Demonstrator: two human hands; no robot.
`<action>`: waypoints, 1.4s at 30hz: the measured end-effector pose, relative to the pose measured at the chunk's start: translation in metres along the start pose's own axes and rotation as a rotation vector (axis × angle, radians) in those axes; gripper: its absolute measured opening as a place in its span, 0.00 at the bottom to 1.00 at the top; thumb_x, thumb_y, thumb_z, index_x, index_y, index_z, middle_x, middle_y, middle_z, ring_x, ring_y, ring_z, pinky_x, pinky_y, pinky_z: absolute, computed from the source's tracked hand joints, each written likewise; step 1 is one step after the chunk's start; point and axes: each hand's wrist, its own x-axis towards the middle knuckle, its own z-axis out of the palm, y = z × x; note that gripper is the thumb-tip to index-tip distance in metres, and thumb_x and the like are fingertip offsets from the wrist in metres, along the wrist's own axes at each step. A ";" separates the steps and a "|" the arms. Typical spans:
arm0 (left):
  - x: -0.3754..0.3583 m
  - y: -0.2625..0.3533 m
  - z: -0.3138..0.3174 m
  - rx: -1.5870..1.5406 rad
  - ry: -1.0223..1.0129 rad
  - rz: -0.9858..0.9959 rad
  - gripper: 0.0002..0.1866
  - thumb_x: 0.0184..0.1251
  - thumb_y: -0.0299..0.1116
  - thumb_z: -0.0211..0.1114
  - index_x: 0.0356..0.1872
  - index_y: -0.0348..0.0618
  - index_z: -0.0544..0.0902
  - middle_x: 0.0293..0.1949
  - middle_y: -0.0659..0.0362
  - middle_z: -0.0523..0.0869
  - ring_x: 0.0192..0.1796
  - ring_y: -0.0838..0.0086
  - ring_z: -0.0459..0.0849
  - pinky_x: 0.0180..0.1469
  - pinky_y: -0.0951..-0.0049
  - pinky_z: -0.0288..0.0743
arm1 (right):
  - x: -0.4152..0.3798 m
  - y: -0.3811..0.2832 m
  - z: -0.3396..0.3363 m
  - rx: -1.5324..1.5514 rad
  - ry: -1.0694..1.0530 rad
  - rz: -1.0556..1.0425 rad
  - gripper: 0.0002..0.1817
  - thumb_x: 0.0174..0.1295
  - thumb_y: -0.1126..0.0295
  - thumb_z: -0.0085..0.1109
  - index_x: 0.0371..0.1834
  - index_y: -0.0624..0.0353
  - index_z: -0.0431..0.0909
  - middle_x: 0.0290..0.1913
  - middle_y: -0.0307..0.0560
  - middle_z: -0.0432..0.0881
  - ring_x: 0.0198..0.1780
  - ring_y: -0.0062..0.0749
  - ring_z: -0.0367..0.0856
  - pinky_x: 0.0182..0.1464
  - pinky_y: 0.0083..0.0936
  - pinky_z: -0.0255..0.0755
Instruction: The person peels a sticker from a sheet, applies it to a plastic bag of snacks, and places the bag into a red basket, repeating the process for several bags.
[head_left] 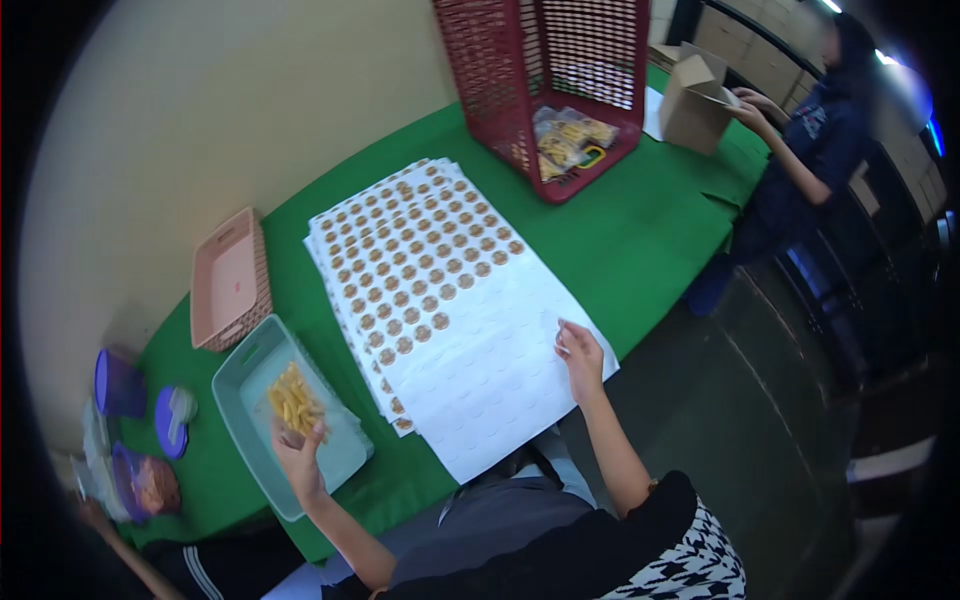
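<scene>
My left hand [298, 458] is closed on a clear bag of yellow snack pieces [292, 400], held over the light green tray [240, 440]. My right hand [580, 358] is raised over the right part of the white sticker sheet [490, 370], fingers pinched together; what they hold, if anything, is too small to make out. Rows of round brown stickers [400, 270] cover the sheet's far part, while its near part shows bare white circle outlines. More sheets lie stacked beneath it.
A pink basket [232, 285] lies beyond the green tray. The tall red basket [585, 165] holds several snack bags. Purple-rimmed containers [122, 385] stand at left on the green table [620, 260]. A person at right handles a cardboard box [695, 105]; another person's arm shows at lower left.
</scene>
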 end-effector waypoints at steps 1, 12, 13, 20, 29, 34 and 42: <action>-0.002 0.001 0.010 -0.006 -0.031 -0.003 0.35 0.44 0.25 0.67 0.55 0.30 0.59 0.49 0.53 0.70 0.51 0.70 0.70 0.52 0.74 0.63 | -0.009 -0.008 -0.011 -0.006 0.020 0.022 0.12 0.55 0.70 0.54 0.42 0.61 0.71 0.31 0.38 0.75 0.33 0.17 0.71 0.37 0.15 0.65; -0.036 0.036 0.139 0.081 -0.608 0.217 0.21 0.43 0.23 0.67 0.42 0.36 0.73 0.38 0.57 0.77 0.43 0.74 0.74 0.46 0.76 0.67 | -0.064 -0.069 -0.055 0.029 0.076 -0.127 0.12 0.49 0.78 0.59 0.37 0.64 0.69 0.26 0.39 0.73 0.24 0.17 0.70 0.26 0.12 0.65; -0.045 0.038 0.149 0.133 -0.684 0.309 0.18 0.41 0.23 0.68 0.38 0.37 0.75 0.36 0.57 0.78 0.41 0.74 0.75 0.45 0.74 0.68 | -0.067 -0.075 -0.057 0.034 0.080 -0.131 0.12 0.49 0.78 0.59 0.37 0.64 0.69 0.26 0.39 0.73 0.24 0.17 0.70 0.26 0.12 0.65; -0.097 0.021 0.188 0.074 -0.844 0.561 0.17 0.30 0.30 0.72 0.28 0.45 0.80 0.35 0.60 0.82 0.45 0.69 0.77 0.52 0.65 0.61 | -0.093 -0.114 -0.089 0.166 -0.322 -0.081 0.21 0.54 0.61 0.54 0.44 0.66 0.66 0.27 0.42 0.73 0.24 0.19 0.70 0.28 0.16 0.67; -0.187 0.035 0.229 0.270 -0.986 0.746 0.15 0.33 0.34 0.70 0.30 0.62 0.84 0.52 0.60 0.73 0.60 0.60 0.60 0.61 0.52 0.41 | -0.141 -0.158 -0.138 -0.273 -1.092 -0.137 0.61 0.33 0.25 0.44 0.65 0.61 0.42 0.64 0.54 0.50 0.65 0.42 0.48 0.59 0.35 0.55; -0.234 0.028 0.243 0.313 -0.817 0.853 0.19 0.37 0.36 0.69 0.37 0.58 0.81 0.62 0.46 0.54 0.64 0.50 0.45 0.62 0.50 0.35 | -0.170 -0.178 -0.164 -0.137 -0.933 -0.058 0.60 0.35 0.24 0.39 0.62 0.67 0.50 0.62 0.56 0.53 0.65 0.39 0.50 0.64 0.30 0.42; -0.283 0.016 0.269 -0.734 -0.956 -0.575 0.29 0.62 0.46 0.49 0.57 0.34 0.58 0.54 0.50 0.65 0.58 0.67 0.64 0.59 0.67 0.57 | -0.185 -0.195 -0.210 -0.236 -0.756 -0.256 0.55 0.41 0.25 0.37 0.59 0.67 0.57 0.59 0.58 0.57 0.62 0.40 0.55 0.62 0.32 0.45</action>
